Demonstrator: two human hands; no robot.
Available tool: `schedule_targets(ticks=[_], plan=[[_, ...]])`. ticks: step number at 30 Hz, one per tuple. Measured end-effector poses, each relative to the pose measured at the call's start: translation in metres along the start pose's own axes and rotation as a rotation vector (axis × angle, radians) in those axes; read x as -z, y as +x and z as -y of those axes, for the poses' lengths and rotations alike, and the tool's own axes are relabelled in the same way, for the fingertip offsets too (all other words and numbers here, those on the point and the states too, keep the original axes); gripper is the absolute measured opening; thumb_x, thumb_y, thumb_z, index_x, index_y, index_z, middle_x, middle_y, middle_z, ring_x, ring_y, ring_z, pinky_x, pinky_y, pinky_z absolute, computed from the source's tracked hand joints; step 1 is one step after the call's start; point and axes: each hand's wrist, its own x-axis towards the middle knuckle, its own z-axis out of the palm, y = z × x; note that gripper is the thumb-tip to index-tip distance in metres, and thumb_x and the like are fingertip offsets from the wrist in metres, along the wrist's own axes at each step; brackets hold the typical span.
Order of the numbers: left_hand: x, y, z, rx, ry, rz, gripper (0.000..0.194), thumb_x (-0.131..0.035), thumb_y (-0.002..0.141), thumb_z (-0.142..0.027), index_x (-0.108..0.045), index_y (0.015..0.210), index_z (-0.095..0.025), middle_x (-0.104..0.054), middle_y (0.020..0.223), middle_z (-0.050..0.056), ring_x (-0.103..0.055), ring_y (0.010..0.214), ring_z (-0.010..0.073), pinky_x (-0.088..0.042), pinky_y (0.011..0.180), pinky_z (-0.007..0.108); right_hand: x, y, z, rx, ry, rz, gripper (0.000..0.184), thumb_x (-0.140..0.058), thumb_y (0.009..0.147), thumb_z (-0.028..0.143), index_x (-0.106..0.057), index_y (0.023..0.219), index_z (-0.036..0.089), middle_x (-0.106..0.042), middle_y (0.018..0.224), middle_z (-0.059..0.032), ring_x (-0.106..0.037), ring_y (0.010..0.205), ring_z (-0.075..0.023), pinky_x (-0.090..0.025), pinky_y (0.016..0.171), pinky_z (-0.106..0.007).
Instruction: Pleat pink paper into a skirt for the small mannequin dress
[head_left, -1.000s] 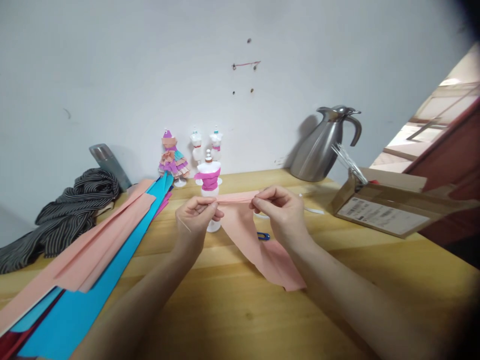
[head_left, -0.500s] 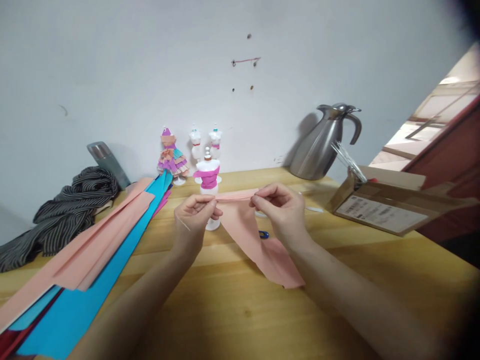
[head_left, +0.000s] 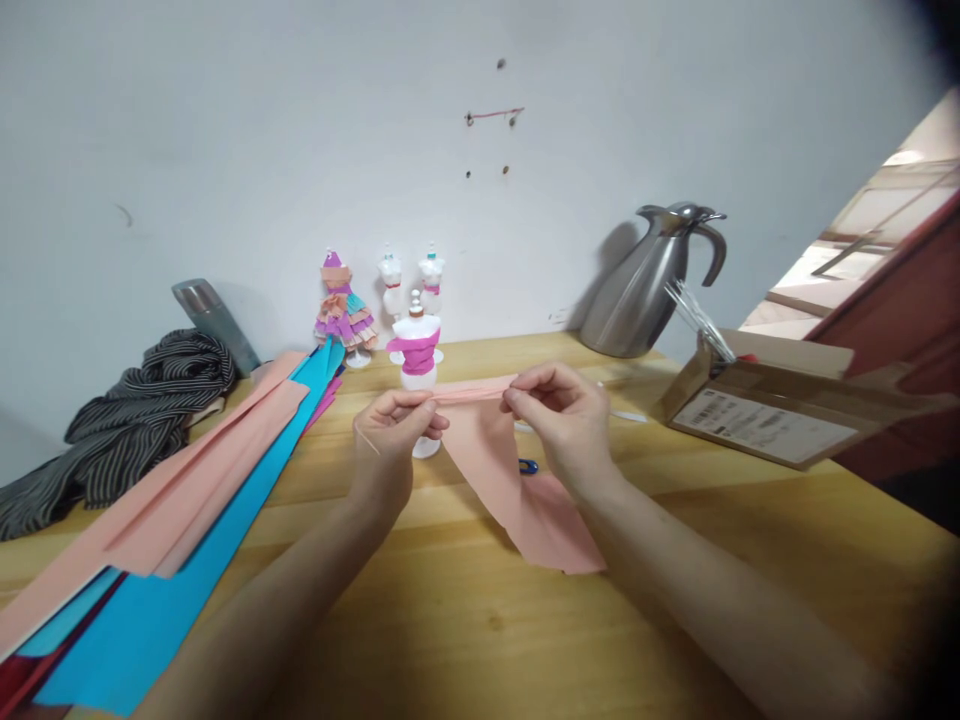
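A strip of peach crepe paper (head_left: 487, 455) hangs between my hands, its top edge folded into a narrow band. My left hand (head_left: 390, 440) pinches the band's left end between thumb and forefinger. At the other end, my right hand (head_left: 559, 420) pinches it the same way. The strip's lower part trails to the right onto the wooden table (head_left: 450, 620). Just behind my left hand stands a small white mannequin (head_left: 417, 350) with magenta paper wrapped around its chest. A blue clip-like object (head_left: 529, 467) lies beside the strip, partly covered.
Peach and blue paper sheets (head_left: 202, 480) lie at left, near a striped cloth (head_left: 150, 420) and a flask (head_left: 214, 325). A mannequin in a ruffled paper dress (head_left: 345, 310) and two white ones stand by the wall. A steel jug (head_left: 637, 290) and cardboard box (head_left: 772, 410) are at right.
My left hand has shifted very slightly to the right along the band. Both hands keep their pinch, and the paper hangs almost as before. The view has tilted a little.
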Motion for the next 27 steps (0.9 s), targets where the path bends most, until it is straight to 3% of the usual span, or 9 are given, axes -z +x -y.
schedule_targets(ticks=[11, 21, 27], plan=[[-0.002, 0.002, 0.002, -0.123, 0.083, -0.01, 0.013, -0.073, 0.068, -0.023, -0.067, 0.075, -0.013, -0.066, 0.051, 0.0, -0.058, 0.045, 0.01, -0.047, 0.049, 0.022, 0.0, 0.002, -0.001, 0.015, 0.012, -0.014, 0.008, -0.069, 0.066, 0.016, -0.062, 0.068, 0.02, -0.062, 0.061, 0.0024, -0.06, 0.055, -0.0118, -0.047, 0.053, -0.025], [0.003, 0.005, 0.008, -0.214, 0.118, 0.017, 0.028, -0.072, 0.071, -0.021, -0.072, 0.097, -0.013, -0.067, 0.055, 0.0, -0.061, 0.049, 0.0107, -0.048, 0.049, 0.022, 0.005, 0.001, -0.014, 0.134, -0.083, 0.061, 0.01, -0.066, 0.078, 0.02, -0.072, 0.085, 0.021, -0.069, 0.076, -0.0016, -0.065, 0.068, -0.0143, -0.053, 0.065, -0.029], [0.005, 0.007, 0.012, -0.243, 0.158, 0.011, 0.025, -0.071, 0.071, -0.02, -0.074, 0.095, -0.014, -0.068, 0.057, 0.001, -0.062, 0.051, 0.0114, -0.047, 0.048, 0.021, 0.006, 0.003, -0.023, 0.166, -0.173, 0.061, 0.014, -0.063, 0.081, 0.021, -0.072, 0.092, 0.022, -0.069, 0.082, -0.0023, -0.066, 0.071, -0.0149, -0.054, 0.069, -0.03]])
